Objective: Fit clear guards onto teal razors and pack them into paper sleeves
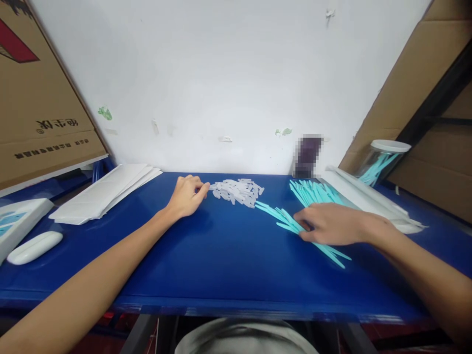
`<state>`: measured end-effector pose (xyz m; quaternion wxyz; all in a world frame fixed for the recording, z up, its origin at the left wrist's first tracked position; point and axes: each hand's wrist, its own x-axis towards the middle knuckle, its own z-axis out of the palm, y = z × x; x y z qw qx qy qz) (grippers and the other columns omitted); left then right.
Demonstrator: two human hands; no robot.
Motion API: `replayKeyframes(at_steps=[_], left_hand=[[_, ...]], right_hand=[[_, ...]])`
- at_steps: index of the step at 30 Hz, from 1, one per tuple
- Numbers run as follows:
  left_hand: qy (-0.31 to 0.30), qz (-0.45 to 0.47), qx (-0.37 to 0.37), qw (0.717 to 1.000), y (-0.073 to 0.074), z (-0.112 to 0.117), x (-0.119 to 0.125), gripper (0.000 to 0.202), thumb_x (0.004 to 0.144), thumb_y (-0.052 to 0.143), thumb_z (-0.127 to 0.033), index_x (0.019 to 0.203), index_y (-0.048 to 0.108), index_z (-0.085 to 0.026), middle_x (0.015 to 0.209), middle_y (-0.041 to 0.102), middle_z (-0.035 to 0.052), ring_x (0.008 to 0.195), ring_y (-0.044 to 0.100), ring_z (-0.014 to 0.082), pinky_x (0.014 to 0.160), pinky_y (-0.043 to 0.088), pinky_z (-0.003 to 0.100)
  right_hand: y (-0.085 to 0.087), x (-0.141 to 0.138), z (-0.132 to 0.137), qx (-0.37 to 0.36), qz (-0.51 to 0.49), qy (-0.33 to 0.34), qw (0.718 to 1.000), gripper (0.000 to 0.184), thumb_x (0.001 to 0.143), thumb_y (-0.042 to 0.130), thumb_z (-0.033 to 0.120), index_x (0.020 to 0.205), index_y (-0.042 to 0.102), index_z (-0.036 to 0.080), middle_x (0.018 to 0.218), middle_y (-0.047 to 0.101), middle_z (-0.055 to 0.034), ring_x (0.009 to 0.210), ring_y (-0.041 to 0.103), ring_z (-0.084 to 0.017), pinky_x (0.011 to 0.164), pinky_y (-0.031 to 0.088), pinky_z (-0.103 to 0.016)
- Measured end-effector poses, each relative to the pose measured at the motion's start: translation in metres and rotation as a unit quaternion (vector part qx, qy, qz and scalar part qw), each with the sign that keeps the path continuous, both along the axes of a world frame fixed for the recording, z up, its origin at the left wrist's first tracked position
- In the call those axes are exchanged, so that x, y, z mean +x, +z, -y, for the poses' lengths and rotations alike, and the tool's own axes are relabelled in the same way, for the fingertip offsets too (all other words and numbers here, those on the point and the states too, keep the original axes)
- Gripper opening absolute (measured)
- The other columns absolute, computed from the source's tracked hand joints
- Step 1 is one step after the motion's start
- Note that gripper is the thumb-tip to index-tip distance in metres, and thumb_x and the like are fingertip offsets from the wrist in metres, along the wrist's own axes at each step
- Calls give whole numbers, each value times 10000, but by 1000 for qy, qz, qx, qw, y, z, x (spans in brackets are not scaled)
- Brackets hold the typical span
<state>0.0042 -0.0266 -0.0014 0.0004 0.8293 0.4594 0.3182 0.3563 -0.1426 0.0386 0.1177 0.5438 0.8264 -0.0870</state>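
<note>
Beside a pile of small translucent white plastic pieces [238, 191] rests my left hand [189, 195], its fingers curled and the thumb tip at the pile's left edge. Whether a piece is between those fingertips is too small to tell. My right hand [330, 223] reaches over a loose row of thin turquoise plastic sticks [285, 219]. Its thumb and fingers are apart around the sticks, and none is lifted. Behind that hand lies a larger heap of turquoise sticks [313, 191], partly covered by it.
The blue table [221, 260] meets a white wall. White flat packs [103, 191], a white box [22, 219] and a white oval object [35, 247] lie left. At right are plastic sheeting [368, 196] and a lidded jar [381, 160] with turquoise sticks. Cardboard [44, 98] stands at left.
</note>
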Motion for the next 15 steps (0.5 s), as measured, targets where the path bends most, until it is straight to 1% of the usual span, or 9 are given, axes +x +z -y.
replayKeyframes(at_steps=[2, 4, 6, 7, 9, 11, 13, 15], left_hand=[[-12, -6, -8, 1000, 0, 2, 1, 578, 978, 382, -438, 501, 576, -177, 564, 581, 34, 675, 547, 190, 787, 395, 341], [-32, 3, -35, 999, -1, 7, 3, 568, 996, 374, -428, 528, 568, -173, 494, 506, 4, 568, 491, 156, 704, 387, 313], [-76, -3, -52, 996, -1, 14, 6, 493, 1004, 392, -410, 644, 624, -166, 508, 489, -20, 503, 436, 131, 613, 355, 290], [-104, -15, -51, 993, -1, 17, 8, 443, 1006, 404, -395, 719, 649, -163, 545, 515, -23, 506, 437, 127, 593, 346, 284], [-164, -50, -36, 985, 1, 24, 13, 371, 1013, 413, -364, 830, 664, -160, 662, 602, -1, 579, 503, 138, 612, 367, 277], [-206, -84, -18, 975, 3, 28, 17, 359, 1027, 395, -346, 862, 656, -161, 777, 660, 33, 692, 567, 163, 678, 406, 281], [-221, -103, -4, 970, 5, 30, 19, 369, 1041, 372, -340, 876, 651, -164, 841, 676, 54, 771, 592, 182, 728, 425, 289], [-218, -107, 3, 970, 6, 29, 17, 382, 1053, 357, -347, 907, 658, -165, 862, 675, 59, 785, 597, 185, 738, 429, 291]], right_hand=[[0, 0, 5, -15, -17, 29, 999, 298, 858, 554, 346, 638, 398, 220, 611, 526, 1, 513, 422, -143, 519, 268, -304], [0, -3, 9, -26, -43, 59, 997, 279, 842, 564, 318, 635, 406, 218, 610, 517, 8, 515, 407, -136, 513, 258, -301], [-1, -9, 10, -30, -72, 84, 993, 252, 834, 572, 297, 644, 427, 218, 623, 523, 10, 529, 417, -139, 515, 254, -301], [-3, -14, 11, -27, -85, 94, 992, 245, 838, 573, 293, 653, 430, 220, 629, 525, 11, 538, 424, -142, 523, 254, -302], [-7, -25, 10, -5, -103, 106, 989, 244, 865, 563, 301, 680, 424, 222, 644, 531, 14, 558, 434, -147, 561, 274, -306], [-14, -36, 9, 36, -117, 123, 985, 253, 913, 532, 324, 710, 420, 222, 665, 544, 16, 572, 428, -145, 648, 317, -320], [-22, -45, 7, 70, -128, 145, 979, 272, 961, 491, 350, 731, 428, 218, 668, 552, 23, 562, 404, -136, 750, 334, -350], [-28, -51, 6, 92, -135, 154, 975, 294, 992, 464, 383, 751, 463, 216, 645, 548, 28, 556, 401, -137, 805, 325, -371]])
